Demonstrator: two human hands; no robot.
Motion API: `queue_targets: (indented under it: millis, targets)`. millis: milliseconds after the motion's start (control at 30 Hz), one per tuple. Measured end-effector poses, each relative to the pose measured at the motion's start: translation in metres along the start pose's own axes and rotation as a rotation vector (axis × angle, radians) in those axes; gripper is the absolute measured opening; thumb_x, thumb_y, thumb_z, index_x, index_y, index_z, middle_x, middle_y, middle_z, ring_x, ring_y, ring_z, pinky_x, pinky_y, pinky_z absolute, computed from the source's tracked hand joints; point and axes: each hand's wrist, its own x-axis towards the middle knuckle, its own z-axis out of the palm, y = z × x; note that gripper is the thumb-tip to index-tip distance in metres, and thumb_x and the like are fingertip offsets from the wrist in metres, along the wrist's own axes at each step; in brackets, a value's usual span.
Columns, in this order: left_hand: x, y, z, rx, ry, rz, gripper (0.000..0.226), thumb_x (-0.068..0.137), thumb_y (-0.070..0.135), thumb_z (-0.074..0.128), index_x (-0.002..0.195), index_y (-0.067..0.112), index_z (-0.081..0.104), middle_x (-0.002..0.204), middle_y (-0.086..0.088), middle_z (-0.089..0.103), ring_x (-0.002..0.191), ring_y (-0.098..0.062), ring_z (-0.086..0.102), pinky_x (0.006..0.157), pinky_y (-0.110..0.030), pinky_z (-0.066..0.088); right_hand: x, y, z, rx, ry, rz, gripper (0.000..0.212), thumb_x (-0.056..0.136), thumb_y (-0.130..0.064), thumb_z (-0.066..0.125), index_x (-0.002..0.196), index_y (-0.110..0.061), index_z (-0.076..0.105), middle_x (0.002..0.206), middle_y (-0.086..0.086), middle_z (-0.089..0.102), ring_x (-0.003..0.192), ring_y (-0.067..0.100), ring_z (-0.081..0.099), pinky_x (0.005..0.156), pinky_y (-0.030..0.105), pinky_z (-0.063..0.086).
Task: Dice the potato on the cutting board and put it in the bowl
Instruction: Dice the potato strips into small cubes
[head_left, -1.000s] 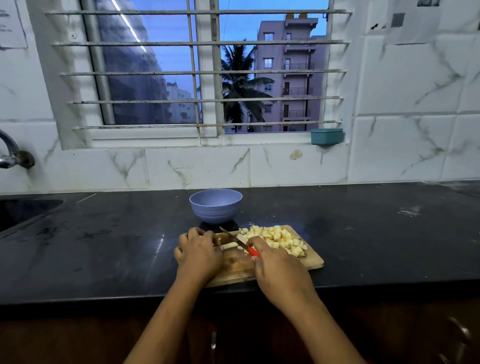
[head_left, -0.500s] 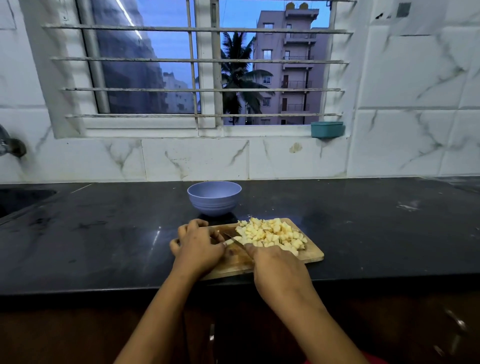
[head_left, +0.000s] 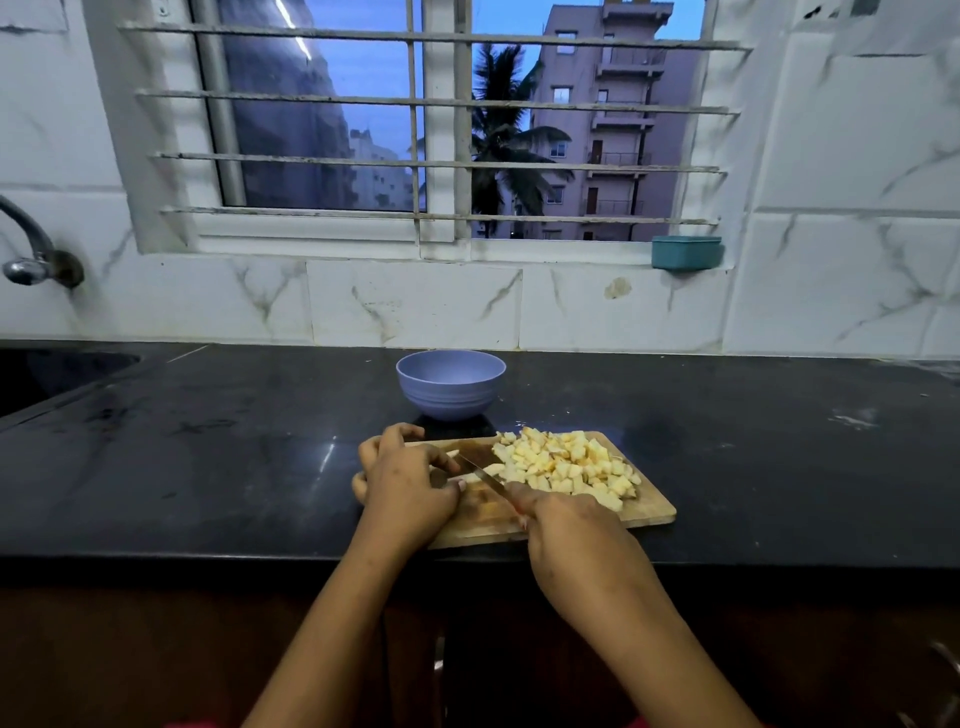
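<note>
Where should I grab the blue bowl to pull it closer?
Probably pinch the near rim of the bowl, coming over the far edge of the cutting board: it stands upright, mouth open, just behind the board, and its rounded wall offers less grip.

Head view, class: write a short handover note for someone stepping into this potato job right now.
Left hand holds the remaining potato strip on the cutting board; right hand grips the knife, blade across that strip.
Done: diced potato piled on the board's right half; the blue bowl stands behind the board, no potato visible inside.
To do: finish the strip, move all dice to the bowl.
</note>
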Motion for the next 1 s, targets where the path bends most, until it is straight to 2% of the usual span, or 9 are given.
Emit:
queue_targets:
  millis: [233,367,500,600,700,900,1000]
  targets:
    - [-0.001,-0.001,0.0,-0.015,0.035,-0.021,0.003,0.082,0.031,0.07,0.079,0.032,0.069,0.131,0.009,0.04,0.128,-0.018,0.022,0.104,-0.039,0.025,0.007,-0.01,0.003,-0.064,0.006,-0.046,0.053,0.101,-0.013,0.037,0.149,-0.033,0.026,0.112,0.004,0.06,0.098,0.021,0.058,0.068,0.03,0.039]
    - [-0.002,0.0,-0.003,-0.027,0.025,-0.028,0.002,0.081,0.034,0.07,0.08,0.035,0.069,0.128,0.01,0.042,0.127,-0.017,0.024,0.103,-0.041,0.027,0.007,-0.008,0.005,-0.028,0.022,-0.021,0.057,0.1,-0.012,0.038,0.15,-0.033,0.022,0.108,0.004,0.06,0.083,0.017,0.051,0.065,0.03,0.039]
    - [-0.005,-0.005,-0.001,-0.014,0.044,-0.055,0.011,0.083,0.032,0.069,0.093,0.036,0.071,0.131,0.011,0.04,0.129,-0.017,0.023,0.106,-0.04,0.022,0.001,-0.007,0.006,0.065,0.007,-0.004,0.061,0.097,-0.008,0.041,0.148,-0.037,0.026,0.106,0.002,0.061,0.094,0.02,0.058,0.075,0.032,0.048]
    - [-0.008,-0.004,0.003,0.006,0.121,-0.085,0.005,0.082,0.03,0.07,0.086,0.034,0.073,0.13,0.011,0.041,0.128,-0.017,0.023,0.108,-0.041,0.019,-0.003,-0.007,0.006,0.06,0.027,-0.038,0.059,0.097,-0.008,0.041,0.146,-0.037,0.028,0.088,-0.003,0.049,0.084,0.017,0.051,0.067,0.031,0.043]
    - [-0.007,-0.004,0.003,-0.017,0.114,-0.119,0.004,0.082,0.031,0.071,0.085,0.033,0.073,0.129,0.011,0.042,0.127,-0.018,0.024,0.107,-0.04,0.02,0.001,-0.009,0.004,0.005,0.021,-0.067,0.055,0.097,-0.008,0.039,0.145,-0.035,0.032,0.08,-0.006,0.039,0.078,0.015,0.044,0.064,0.029,0.036]
    - [-0.007,-0.004,0.001,-0.038,0.087,-0.137,0.006,0.081,0.035,0.072,0.086,0.033,0.073,0.128,0.012,0.043,0.127,-0.017,0.025,0.106,-0.04,0.021,0.009,-0.007,-0.001,0.051,-0.005,-0.049,0.055,0.1,-0.012,0.038,0.147,-0.039,0.03,0.106,0.002,0.06,0.08,0.014,0.051,0.065,0.028,0.039]
    - [-0.007,-0.005,0.001,-0.067,0.089,-0.144,0.005,0.08,0.036,0.072,0.084,0.032,0.073,0.126,0.012,0.043,0.127,-0.016,0.026,0.105,-0.038,0.02,0.002,-0.009,-0.003,0.075,-0.004,-0.052,0.052,0.1,-0.014,0.037,0.145,-0.039,0.032,0.097,-0.001,0.057,0.084,0.016,0.056,0.067,0.03,0.044]
